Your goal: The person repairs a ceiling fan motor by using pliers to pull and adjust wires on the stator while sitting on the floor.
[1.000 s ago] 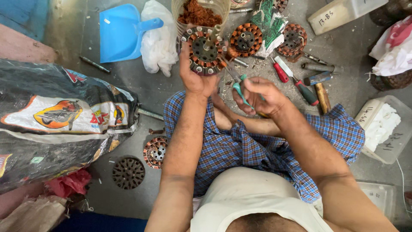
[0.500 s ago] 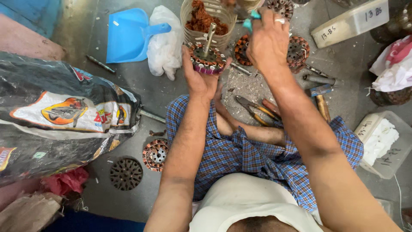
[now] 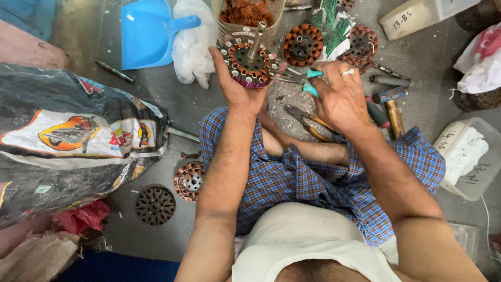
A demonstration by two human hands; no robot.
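From the head view, the left hand [image 3: 237,86] is clamped on a round motor core [image 3: 246,63], held up over the floor in front of the knees, its steel shaft [image 3: 256,37] pointing away. The right hand [image 3: 339,96] is closed around teal-handled pliers [image 3: 308,81], tips toward the core's edge. The core looks heavy and stiff; its copper windings seem easily nicked, so the metal rim or shaft is likely the safest hold.

- Stator [image 3: 249,63] in my left hand [image 3: 237,89]: copper windings, matt; bare steel shaft, dull
- Cutters [image 3: 309,82] in my right hand [image 3: 339,99]: teal plastic grips, glossy
- Dustpan [image 3: 148,31]: smooth blue plastic
- Floor [image 3: 172,115]: rough grey concrete
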